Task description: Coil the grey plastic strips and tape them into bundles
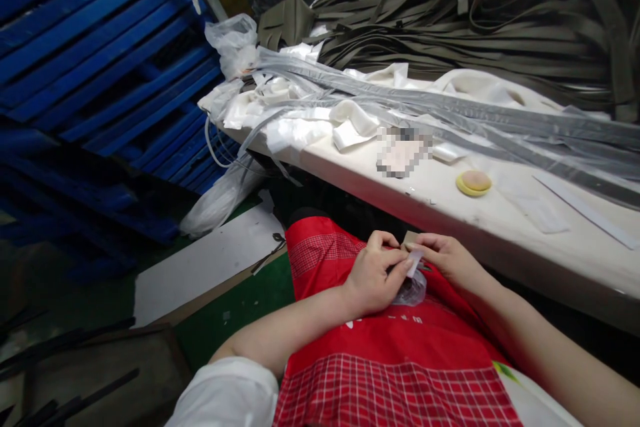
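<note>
- White strip (415,263) pinched in narrow grip of left hand (376,275), olive piece (410,238) in that of right hand (447,255), both above red apron (395,343).
- Either could be dropped if pressure is eased.
- Clear plastic (414,289), bunched just below, could be snagged if hands are lowered.

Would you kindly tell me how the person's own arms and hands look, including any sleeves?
The left hand and right hand are both ungloved. The left arm has a white sleeve ending near the elbow; below it the forearm is bare. The right arm shows a bare forearm; its sleeve cannot be clearly made out.
</note>
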Demonstrator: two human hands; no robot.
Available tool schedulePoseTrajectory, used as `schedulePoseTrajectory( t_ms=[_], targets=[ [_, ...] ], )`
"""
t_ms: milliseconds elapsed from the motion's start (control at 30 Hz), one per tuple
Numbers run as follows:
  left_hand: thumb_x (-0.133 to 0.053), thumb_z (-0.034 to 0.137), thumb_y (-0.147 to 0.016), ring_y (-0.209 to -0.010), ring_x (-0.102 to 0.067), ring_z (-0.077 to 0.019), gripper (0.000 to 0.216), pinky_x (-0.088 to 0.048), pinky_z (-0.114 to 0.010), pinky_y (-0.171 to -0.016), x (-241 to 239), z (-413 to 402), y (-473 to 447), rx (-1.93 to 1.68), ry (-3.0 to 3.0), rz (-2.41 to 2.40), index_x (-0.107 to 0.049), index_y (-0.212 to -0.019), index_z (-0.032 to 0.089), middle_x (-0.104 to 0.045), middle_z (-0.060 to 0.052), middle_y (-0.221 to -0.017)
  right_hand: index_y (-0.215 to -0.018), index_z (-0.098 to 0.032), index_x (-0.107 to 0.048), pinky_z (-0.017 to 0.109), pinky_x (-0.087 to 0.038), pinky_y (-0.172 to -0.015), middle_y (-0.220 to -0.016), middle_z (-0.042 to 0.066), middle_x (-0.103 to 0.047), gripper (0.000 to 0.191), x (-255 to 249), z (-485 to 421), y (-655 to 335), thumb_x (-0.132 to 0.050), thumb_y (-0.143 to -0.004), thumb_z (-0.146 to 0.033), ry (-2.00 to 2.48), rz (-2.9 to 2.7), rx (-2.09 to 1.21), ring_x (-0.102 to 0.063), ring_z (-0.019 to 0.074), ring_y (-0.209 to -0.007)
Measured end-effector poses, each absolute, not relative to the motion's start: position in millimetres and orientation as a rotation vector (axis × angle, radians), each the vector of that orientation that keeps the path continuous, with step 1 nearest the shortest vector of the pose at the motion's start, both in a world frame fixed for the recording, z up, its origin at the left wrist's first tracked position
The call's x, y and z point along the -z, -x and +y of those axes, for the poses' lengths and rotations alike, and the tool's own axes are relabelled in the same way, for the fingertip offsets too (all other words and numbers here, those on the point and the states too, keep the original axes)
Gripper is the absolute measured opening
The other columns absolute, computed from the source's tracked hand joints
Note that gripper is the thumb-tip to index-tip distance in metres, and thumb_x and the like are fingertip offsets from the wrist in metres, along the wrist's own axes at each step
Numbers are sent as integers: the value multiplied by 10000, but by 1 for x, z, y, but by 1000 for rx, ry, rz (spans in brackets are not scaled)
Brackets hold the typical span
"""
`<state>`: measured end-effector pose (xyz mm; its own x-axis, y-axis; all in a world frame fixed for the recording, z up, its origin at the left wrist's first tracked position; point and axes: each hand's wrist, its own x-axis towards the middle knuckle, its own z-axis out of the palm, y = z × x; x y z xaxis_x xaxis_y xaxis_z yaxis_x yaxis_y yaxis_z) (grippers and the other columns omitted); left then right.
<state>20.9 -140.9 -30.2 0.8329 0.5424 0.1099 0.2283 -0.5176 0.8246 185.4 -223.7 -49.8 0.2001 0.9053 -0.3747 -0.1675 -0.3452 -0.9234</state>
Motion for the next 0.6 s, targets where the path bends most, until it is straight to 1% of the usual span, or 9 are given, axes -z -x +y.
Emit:
schedulePoseTrajectory(
  t_ms=[133,200,233,300,400,500,600],
  targets=[
    [-513,265,-913,-867,-589,-157,228,-479,-273,-805,33,-143,-23,-438,-2033,730,-697,-834,156,-596,-64,-916,-809,-155,-701,303,-465,-744,-798,39,-684,343,37,-230,-192,-603,-831,-484,1505,-940,-1303,-593,200,-769],
    [-538,262,-896,-844,-595,-157,189,-478,-274,-786,34,-145,-25,-453,-2013,738,-673,-809,161,-616,-53,-878,-868,-155,-720,326,-469,-793,-850,57,-701,360,33,-232,-193,-588,-837,-488,1512,-1002,-1270,-609,232,-837],
    [-553,266,-885,-841,-596,-159,169,-476,-277,-782,34,-146,-27,-465,-2015,739,-656,-798,164,-622,-48,-865,-869,-153,-726,328,-471,-791,-846,59,-703,364,32,-233,-193,-600,-829,-492,1535,-1034,-1253,-612,241,-843],
    [-582,286,-862,-831,-598,-165,139,-472,-285,-775,33,-148,-28,-487,-2027,761,-615,-792,170,-627,-37,-843,-814,-150,-730,308,-472,-728,-782,51,-696,372,30,-234,-192,-630,-807,-508,1607,-1086,-1233,-611,234,-789],
    [-621,316,-824,-815,-601,-170,158,-474,-293,-754,30,-151,-28,-489,-2020,820,-559,-872,179,-626,-27,-856,-746,-147,-725,270,-448,-636,-707,26,-678,402,30,-233,-193,-645,-791,-539,1653,-1082,-1249,-586,196,-691],
    [-632,313,-804,-817,-607,-171,212,-478,-293,-746,28,-153,-27,-460,-2005,827,-521,-936,189,-626,-25,-887,-740,-144,-725,258,-437,-611,-694,23,-675,397,32,-232,-195,-672,-773,-536,1640,-1066,-1298,-566,174,-654],
    [-637,302,-786,-821,-611,-176,221,-481,-297,-754,27,-155,-26,-453,-2017,816,-514,-934,194,-627,-28,-898,-737,-143,-718,265,-450,-623,-690,29,-679,361,36,-231,-198,-721,-734,-504,1609,-1017,-1355,-568,171,-648]
  ],
)
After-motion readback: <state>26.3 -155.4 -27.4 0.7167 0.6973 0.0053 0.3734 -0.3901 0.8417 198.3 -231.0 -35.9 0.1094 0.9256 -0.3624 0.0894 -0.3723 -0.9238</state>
